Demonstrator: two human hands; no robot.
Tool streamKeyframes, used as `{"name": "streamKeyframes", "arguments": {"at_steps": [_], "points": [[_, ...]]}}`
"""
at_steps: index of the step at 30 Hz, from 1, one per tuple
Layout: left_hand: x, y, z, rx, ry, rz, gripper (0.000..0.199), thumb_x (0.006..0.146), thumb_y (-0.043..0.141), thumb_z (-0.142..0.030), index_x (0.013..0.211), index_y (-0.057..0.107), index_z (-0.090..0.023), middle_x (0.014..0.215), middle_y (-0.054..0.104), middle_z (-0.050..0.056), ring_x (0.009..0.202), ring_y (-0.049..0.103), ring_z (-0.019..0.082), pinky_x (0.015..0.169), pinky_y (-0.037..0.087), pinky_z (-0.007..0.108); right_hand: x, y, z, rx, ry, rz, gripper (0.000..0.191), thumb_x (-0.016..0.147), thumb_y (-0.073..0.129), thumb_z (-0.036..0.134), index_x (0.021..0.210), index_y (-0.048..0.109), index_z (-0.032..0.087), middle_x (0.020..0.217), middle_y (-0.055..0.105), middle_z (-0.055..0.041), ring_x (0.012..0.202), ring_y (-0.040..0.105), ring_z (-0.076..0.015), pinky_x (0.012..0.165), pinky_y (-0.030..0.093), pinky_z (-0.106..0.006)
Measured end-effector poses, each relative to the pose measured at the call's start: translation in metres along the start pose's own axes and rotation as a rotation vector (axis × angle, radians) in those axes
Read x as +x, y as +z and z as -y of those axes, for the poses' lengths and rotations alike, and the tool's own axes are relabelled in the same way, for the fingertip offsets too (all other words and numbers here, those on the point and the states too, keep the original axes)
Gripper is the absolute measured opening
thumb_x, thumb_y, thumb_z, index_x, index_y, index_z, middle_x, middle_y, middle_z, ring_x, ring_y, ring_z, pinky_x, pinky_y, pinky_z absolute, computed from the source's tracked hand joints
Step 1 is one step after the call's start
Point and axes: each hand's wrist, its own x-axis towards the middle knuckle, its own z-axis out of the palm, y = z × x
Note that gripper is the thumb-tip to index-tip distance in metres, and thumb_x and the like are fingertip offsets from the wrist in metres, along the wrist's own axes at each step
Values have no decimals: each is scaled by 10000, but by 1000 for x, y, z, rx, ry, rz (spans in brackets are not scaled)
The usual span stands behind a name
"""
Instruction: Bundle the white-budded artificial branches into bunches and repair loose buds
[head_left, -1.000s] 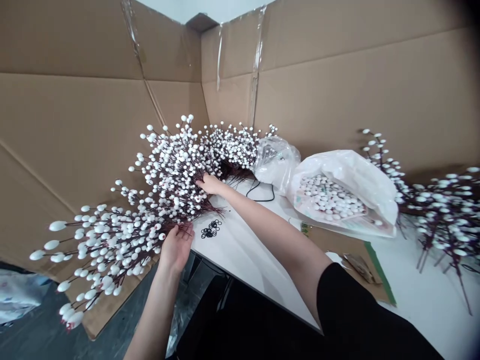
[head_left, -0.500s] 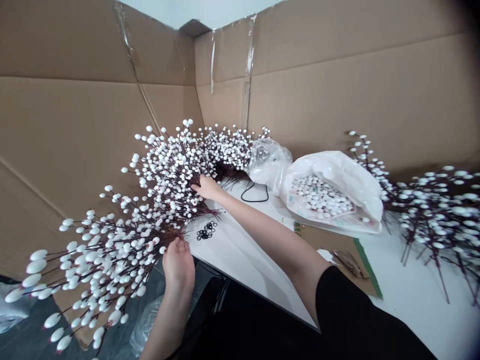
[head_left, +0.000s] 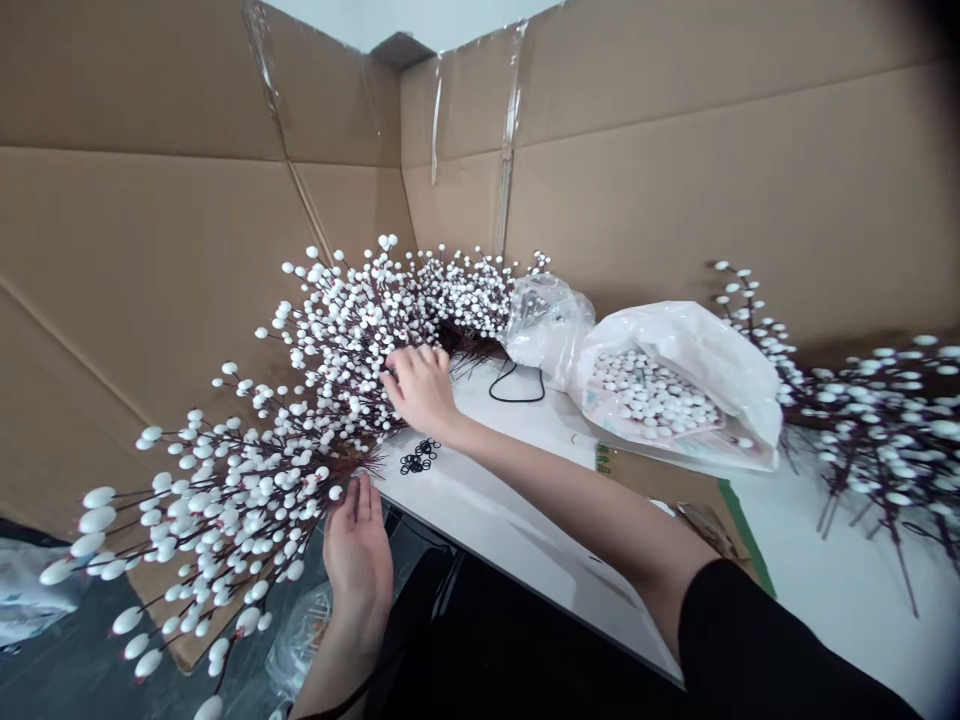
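Observation:
White-berry stems with dark reddish stalks (head_left: pixel 247 480) spread over the table's left end, their cut ends pointing right. My left hand (head_left: pixel 360 545) is palm up beside those ends, fingers apart and extended, with nothing gripped in it. Over the rear bunch (head_left: pixel 352 340) is my right hand (head_left: pixel 422 388), back upward, fingers bent and spread, by the stalks; no stem shows held in it. Small black rings (head_left: pixel 418 457) lie on the white table (head_left: pixel 480 480) between and just right of the hands.
A black cord loop (head_left: pixel 517 385), a clear bag (head_left: pixel 551 325) and a white bag of berries (head_left: pixel 694 350) lie behind. Cardboard with a green edge (head_left: pixel 667 475) and more berry stems (head_left: pixel 885 420) are at right. Cardboard walls (head_left: pixel 675 160) rise behind; a plastic bag (head_left: pixel 300 640) is below.
My right hand has lifted off the stalks, and its fingers have spread. My left hand has turned more palm up and opened. The whole view has shifted slightly.

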Motion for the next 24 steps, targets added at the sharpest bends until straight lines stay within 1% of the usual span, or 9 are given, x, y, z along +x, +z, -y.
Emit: {"name": "streamKeyframes", "arguments": {"at_steps": [2, 4, 6, 9, 12, 16, 19, 21, 24], "points": [[4, -3, -4, -44, 14, -21, 186, 885, 314, -157, 915, 494, -194, 1150, 562, 101, 1198, 568, 197, 1068, 430, 376, -20, 5, 10, -15, -243, 88, 288, 974, 367, 362, 975, 588, 178, 1012, 654, -78, 996, 518, -226, 922, 319, -389], [10, -5, -10, -65, -3, -37, 220, 884, 309, -200, 884, 528, -194, 1009, 605, 75, 1073, 635, 229, 1042, 436, 492, -37, 16, 19, -84, -481, 168, 271, 950, 445, 386, 921, 598, 165, 947, 661, -67, 912, 536, -210, 819, 352, -360], [18, -9, -18, -47, -35, -42, 255, 881, 309, -208, 855, 562, -184, 908, 624, 59, 977, 659, 231, 1052, 391, 554, -48, 29, 25, -142, -585, 195, 237, 933, 493, 360, 932, 592, 145, 950, 655, -74, 893, 539, -215, 754, 358, -357], [31, -15, -32, 6, -66, -28, 289, 883, 319, -198, 828, 599, -152, 900, 657, 79, 927, 664, 228, 1074, 349, 563, -53, 46, 29, -170, -586, 188, 139, 937, 483, 230, 915, 585, 139, 936, 646, -68, 882, 540, -212, 736, 362, -357], [42, -18, -41, 55, -84, 7, 325, 903, 317, -190, 839, 628, -119, 944, 675, 118, 930, 670, 242, 1037, 406, 546, -50, 57, 31, -184, -585, 171, 142, 941, 451, 166, 890, 581, 139, 923, 639, -64, 882, 541, -213, 755, 376, -364], [52, -15, -39, 79, -79, 23, 385, 961, 272, -226, 845, 623, -121, 942, 671, 121, 910, 678, 218, 970, 490, 475, -47, 67, 32, -197, -552, 158, 113, 925, 481, 152, 895, 585, 120, 922, 636, -86, 899, 546, -223, 770, 406, -368], [56, -12, -34, 84, -84, 35, 418, 983, 253, -280, 850, 618, -126, 949, 667, 122, 868, 678, 187, 955, 507, 418, -47, 73, 33, -205, -531, 167, 106, 922, 495, 157, 914, 592, 115, 925, 637, -98, 911, 556, -218, 760, 428, -355], [58, -10, -34, 96, -97, 39, 421, 984, 262, -306, 850, 620, -131, 919, 664, 115, 828, 674, 177, 930, 520, 404, -46, 74, 33, -207, -524, 178, 119, 927, 485, 157, 916, 598, 122, 926, 639, -98, 914, 567, -212, 752, 436, -342], [62, -6, -37, 115, -114, 33, 402, 981, 277, -297, 839, 614, -132, 856, 643, 98, 787, 660, 170, 895, 533, 391, -41, 74, 34, -209, -520, 195, 106, 915, 498, 140, 900, 600, 116, 909, 645, -93, 888, 582, -216, 747, 443, -342]]}}
